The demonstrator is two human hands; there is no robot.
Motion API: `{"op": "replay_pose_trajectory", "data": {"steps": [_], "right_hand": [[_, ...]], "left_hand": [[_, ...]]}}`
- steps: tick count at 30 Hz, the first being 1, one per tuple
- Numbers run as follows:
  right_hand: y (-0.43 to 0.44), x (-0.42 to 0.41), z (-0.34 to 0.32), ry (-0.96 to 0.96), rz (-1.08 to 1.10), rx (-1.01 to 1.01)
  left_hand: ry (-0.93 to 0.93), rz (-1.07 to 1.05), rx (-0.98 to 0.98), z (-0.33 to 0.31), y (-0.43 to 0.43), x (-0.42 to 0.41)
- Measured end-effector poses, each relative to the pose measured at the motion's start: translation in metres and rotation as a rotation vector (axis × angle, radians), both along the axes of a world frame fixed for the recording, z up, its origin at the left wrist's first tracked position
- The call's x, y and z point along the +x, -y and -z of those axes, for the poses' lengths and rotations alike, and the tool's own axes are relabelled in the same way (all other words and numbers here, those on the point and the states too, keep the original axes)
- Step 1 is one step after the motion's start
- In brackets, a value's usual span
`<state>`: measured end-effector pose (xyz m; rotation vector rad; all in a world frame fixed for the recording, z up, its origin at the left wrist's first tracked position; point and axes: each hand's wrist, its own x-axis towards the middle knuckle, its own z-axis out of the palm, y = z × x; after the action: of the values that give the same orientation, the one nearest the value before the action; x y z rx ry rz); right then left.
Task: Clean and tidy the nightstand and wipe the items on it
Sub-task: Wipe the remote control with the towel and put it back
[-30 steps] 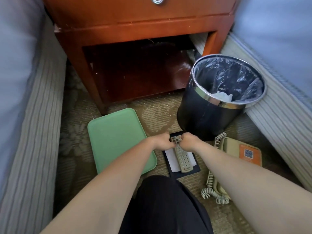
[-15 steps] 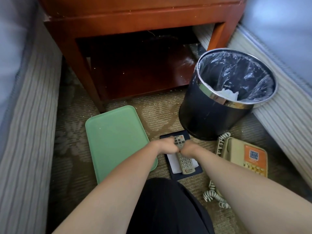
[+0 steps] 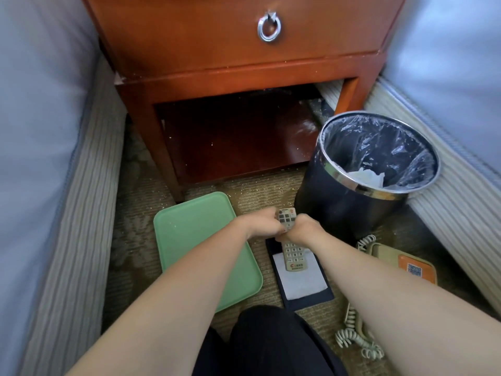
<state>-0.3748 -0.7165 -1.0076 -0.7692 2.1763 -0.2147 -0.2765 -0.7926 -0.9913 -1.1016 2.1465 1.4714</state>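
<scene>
On the carpet (image 3: pixel 260 189) in front of the nightstand (image 3: pixel 217 50), I hold the remote control (image 3: pixel 292 255) with both hands. My left hand (image 3: pixel 260 222) grips its far half from the left side. My right hand (image 3: pixel 306 230) grips the same half from the right side. The fingers of both hands are curled tightly round the body, knuckles close together.

Orientation of the remote control:
- Long axis: runs from me toward the nightstand, leaning slightly left at the far end.
- Far end: carries the coloured buttons, shows between my two hands and points at the open lower shelf.
- Near end: carries the number keys and the logo, button face up, over the white sheet (image 3: pixel 301 282) on the dark pad (image 3: pixel 309 301). I cannot tell whether this end touches the sheet.

Difference from half a second ago: the far end then lay inside the outline of the pad; it now reaches past the far edge of the pad.

The green tray (image 3: pixel 198 240) lies just left of the pad. The waste bin (image 3: pixel 339 213) and the telephone (image 3: pixel 387 252) keep their places to the right.
</scene>
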Motion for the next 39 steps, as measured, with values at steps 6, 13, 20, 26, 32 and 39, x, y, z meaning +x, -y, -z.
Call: {"op": "replay_pose_trajectory", "data": {"steps": [6,13,20,26,32,39], "right_hand": [[0.026,0.012,-0.058,-0.089,-0.018,-0.141],[0.041,0.026,-0.148,-0.153,-0.042,-0.312],[0.041,0.047,-0.241,-0.216,-0.063,-0.429],[0.041,0.064,-0.315,-0.299,-0.045,-0.566],[0.065,0.066,-0.377,-0.297,-0.050,-0.711],[0.128,0.074,-0.413,-0.315,-0.029,-0.791]], "left_hand": [[-0.060,-0.011,-0.161,-0.069,0.026,0.015],[-0.155,-0.069,-0.291,-0.165,0.041,0.037],[-0.224,-0.066,-0.416,-0.260,0.043,0.066],[-0.313,-0.053,-0.537,-0.336,0.044,0.091],[-0.441,-0.055,-0.605,-0.371,0.065,0.109],[-0.435,-0.072,-0.366,-0.377,0.093,0.102]]}}
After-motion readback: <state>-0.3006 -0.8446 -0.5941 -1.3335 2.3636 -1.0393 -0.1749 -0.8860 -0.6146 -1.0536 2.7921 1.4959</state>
